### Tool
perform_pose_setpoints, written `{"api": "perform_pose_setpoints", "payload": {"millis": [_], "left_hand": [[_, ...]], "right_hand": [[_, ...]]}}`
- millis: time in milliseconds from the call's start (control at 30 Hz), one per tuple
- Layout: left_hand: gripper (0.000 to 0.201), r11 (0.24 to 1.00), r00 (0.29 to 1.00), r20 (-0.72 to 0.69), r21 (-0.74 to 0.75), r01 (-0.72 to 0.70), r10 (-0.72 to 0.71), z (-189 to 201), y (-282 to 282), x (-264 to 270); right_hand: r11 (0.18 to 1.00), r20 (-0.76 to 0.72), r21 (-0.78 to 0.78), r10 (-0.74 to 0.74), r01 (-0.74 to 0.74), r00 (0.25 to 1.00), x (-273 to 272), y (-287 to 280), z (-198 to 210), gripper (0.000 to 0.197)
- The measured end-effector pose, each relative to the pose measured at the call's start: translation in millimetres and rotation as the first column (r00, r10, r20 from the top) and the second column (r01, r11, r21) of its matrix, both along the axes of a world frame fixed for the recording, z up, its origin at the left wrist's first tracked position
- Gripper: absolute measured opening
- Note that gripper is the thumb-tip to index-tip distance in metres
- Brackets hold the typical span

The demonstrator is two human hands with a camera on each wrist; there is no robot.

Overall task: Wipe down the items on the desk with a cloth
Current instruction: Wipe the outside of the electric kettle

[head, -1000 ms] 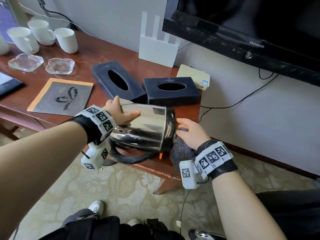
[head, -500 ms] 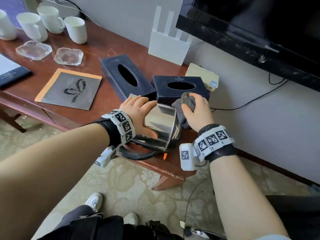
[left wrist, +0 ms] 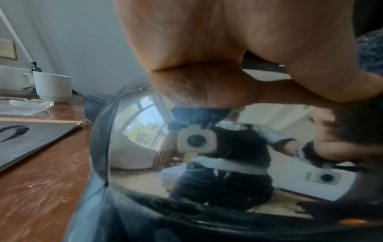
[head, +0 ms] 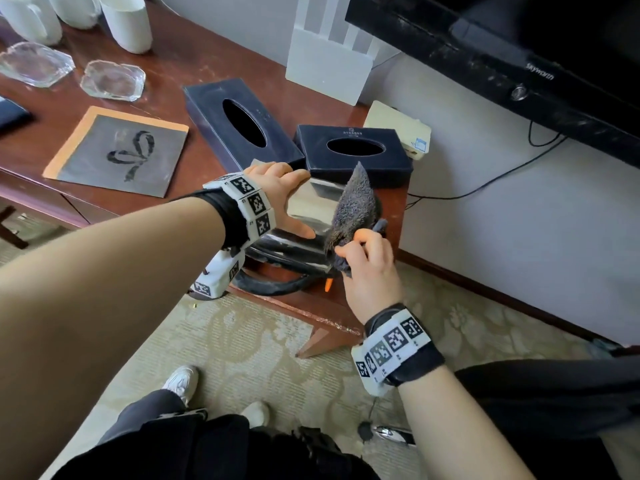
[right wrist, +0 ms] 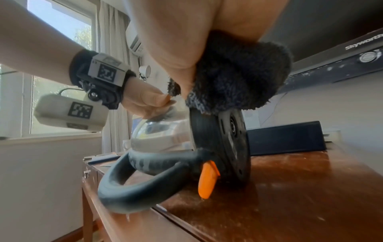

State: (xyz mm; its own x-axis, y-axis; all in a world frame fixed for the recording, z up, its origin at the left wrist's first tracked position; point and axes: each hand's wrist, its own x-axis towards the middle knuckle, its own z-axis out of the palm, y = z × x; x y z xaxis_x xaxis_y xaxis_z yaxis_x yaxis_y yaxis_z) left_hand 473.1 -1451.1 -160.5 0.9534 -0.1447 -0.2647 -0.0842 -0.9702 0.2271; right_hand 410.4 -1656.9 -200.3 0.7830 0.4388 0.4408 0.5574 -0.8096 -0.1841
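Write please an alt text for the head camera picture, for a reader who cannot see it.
A person's left hand steadies a shiny steel kettle lying on its side at the corner of a wooden desk, while the right hand grips a dark fluffy cloth against the kettle's base end. Behind the kettle sit two dark tissue boxes.

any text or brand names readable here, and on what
"Skyworth": on the lower frame of the television, also seen from the right wrist view.
Small gold print on the right tissue box: too small to read.
Blue sticker on the cream box: too blurred to read.
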Motion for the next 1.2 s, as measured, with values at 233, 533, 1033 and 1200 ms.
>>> {"api": "perform_pose_setpoints", "payload": {"millis": [233, 533, 1033, 1200], "left_hand": [[0.106, 0.999, 0.999, 0.009, -0.025, -0.031, 0.031, 0.9, -0.6, -6.6], [0.106, 0.999, 0.999, 0.029, -0.031, -0.032, 0.033, -3.0, 0.0, -5.5], [0.105, 0.997, 0.996, -0.032, -0.004, -0.079, 0.079, -2.0, -0.2, 9.3], [0.106, 0.997, 0.997, -0.02, 0.013, -0.076, 0.077, -2.1, -1.7, 7.1]], "right_hand": [[0.991, -0.124, -0.094, -0.11, 0.098, 0.986, -2.3, -29.3, 14.6, 0.029], [0.898, -0.18, 0.35, -0.215, 0.267, 0.96, 73.0, -2.1, 75.4, 0.022], [0.942, -0.502, -0.009, -0.293, 0.334, 0.814, -4.2, -26.5, -5.4, 0.022], [0.879, -0.211, 0.381, -0.219, 0.287, 0.953, 14.2, -15.7, 46.5, 0.022]]}}
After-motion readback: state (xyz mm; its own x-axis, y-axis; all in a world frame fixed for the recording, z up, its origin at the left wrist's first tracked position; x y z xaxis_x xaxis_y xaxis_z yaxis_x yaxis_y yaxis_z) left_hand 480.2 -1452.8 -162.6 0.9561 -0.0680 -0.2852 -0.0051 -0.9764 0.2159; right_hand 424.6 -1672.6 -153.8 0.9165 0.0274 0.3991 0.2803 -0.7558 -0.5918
